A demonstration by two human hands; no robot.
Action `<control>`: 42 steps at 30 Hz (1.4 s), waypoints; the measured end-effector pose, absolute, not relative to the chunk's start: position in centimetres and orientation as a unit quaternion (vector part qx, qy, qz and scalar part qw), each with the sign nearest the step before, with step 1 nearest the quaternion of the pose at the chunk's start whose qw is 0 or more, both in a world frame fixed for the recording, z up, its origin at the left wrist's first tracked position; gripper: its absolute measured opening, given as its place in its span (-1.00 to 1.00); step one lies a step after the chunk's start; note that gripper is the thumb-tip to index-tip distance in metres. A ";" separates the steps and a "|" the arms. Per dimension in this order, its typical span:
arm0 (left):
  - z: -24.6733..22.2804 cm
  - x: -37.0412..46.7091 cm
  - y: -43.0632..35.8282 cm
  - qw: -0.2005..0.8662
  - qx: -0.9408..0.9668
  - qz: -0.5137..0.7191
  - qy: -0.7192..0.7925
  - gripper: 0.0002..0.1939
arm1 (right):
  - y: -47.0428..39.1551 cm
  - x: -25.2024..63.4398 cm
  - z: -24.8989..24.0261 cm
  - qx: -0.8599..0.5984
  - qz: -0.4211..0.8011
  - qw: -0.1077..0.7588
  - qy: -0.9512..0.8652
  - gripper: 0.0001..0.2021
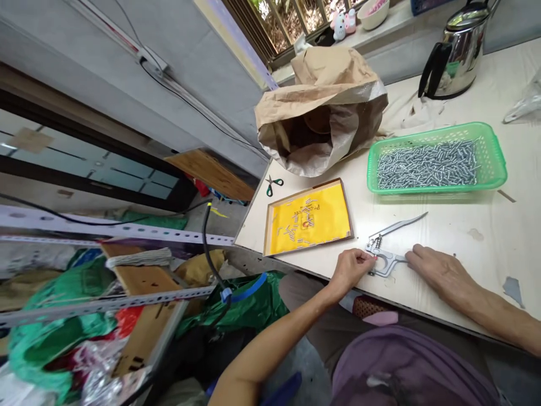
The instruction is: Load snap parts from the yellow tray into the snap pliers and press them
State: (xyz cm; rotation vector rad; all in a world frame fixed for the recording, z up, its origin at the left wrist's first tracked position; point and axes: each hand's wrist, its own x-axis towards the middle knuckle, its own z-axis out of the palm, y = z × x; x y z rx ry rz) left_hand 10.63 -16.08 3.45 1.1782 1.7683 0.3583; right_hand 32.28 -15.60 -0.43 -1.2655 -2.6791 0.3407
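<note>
A silver metal hand tool [384, 260] lies on the table near its front edge. It has a coil spring, a rounded opening in its frame and one long arm angled outward. My left hand [351, 267] is closed in a pinch at the tool's left end; what sits between the fingertips is too small to make out. My right hand [437, 273] grips the end of the tool's handle. Left of the tool, a shallow cardboard tray [270, 228] with a yellow bottom holds several small metal pins. A green plastic basket [492, 163] behind the tool is filled with similar small metal pieces.
A large open brown paper bag [355, 90] stands at the back. Small scissors [273, 185] with dark green handles lie at the left table edge. A steel kettle [460, 56] is at the back right. A black hose [205, 237] rises left of the table.
</note>
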 end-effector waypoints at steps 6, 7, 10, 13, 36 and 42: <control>3.3 10.6 -15.7 0.449 0.509 0.095 0.728 -0.85 | -15.6 31.9 -1.2 -0.446 0.112 0.027 -0.888 -0.78; 3.3 10.5 -15.6 0.457 0.505 0.086 0.727 -0.84 | -15.6 31.8 -1.0 -0.446 0.112 0.018 -0.888 -0.78; 3.3 10.4 -15.3 0.504 0.485 0.056 0.713 -0.81 | -15.4 31.5 0.1 -0.445 0.111 -0.009 -0.889 -0.77; 3.0 10.2 -15.2 0.526 0.467 0.041 0.710 -0.85 | -15.3 31.3 1.8 -0.436 0.119 -0.044 -0.891 -0.76; 3.1 10.9 -15.7 0.505 0.438 0.022 0.743 -0.87 | -10.3 32.9 1.1 -0.387 0.081 0.031 -0.918 -0.16; 3.1 11.0 -16.0 0.518 0.421 0.051 0.743 -0.84 | -10.6 32.7 1.8 -0.418 0.050 0.012 -0.907 -0.22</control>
